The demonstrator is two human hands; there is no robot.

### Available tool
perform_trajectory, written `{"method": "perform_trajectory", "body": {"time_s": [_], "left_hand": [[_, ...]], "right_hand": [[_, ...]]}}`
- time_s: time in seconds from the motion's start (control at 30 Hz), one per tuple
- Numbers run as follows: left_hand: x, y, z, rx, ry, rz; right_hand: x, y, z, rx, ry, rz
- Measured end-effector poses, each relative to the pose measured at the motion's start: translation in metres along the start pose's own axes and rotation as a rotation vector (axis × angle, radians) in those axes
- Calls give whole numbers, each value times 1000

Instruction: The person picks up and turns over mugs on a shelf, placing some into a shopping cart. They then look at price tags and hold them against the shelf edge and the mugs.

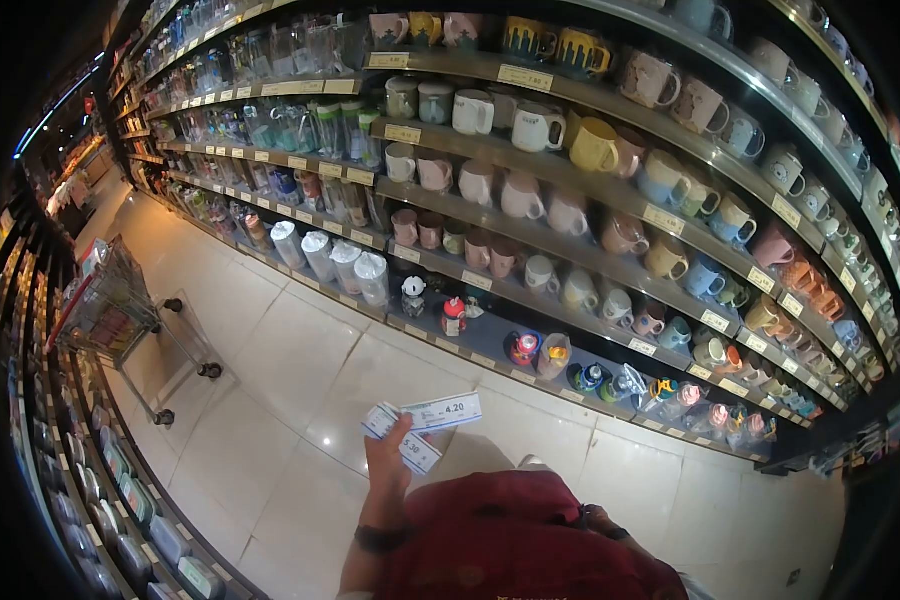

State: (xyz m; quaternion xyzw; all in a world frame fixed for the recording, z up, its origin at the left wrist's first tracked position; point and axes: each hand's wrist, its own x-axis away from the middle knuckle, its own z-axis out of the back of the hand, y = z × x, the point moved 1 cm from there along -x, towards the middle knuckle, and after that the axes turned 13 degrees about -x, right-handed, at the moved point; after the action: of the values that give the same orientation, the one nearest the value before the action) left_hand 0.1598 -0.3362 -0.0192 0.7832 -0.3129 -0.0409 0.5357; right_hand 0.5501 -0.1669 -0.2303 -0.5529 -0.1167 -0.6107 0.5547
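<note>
My left hand point(388, 455) is closed on printed price labels, held out over the floor in the lower middle. One label point(448, 411) reads 4.20 and points right; another point(416, 452) under the fingers reads 5.30. A dark band circles the left wrist. Low at the right side of the dark red top, my right hand point(600, 520) is partly visible beside the body; whether its fingers hold anything cannot be made out. Both hands are away from the shelves.
Long shelves point(530, 290) of mugs, glasses and bottles, with price tags along their edges, curve across the front and right. A shopping cart point(110, 300) with goods stands on the tiled floor at the left. More shelves point(120, 480) line the left edge.
</note>
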Motion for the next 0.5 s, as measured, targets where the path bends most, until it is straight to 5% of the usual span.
{"method": "perform_trajectory", "body": {"time_s": [0.5], "left_hand": [[-12, 19, 28, 19, 176, -52]], "right_hand": [[-34, -36, -1, -33, 47, 15]]}}
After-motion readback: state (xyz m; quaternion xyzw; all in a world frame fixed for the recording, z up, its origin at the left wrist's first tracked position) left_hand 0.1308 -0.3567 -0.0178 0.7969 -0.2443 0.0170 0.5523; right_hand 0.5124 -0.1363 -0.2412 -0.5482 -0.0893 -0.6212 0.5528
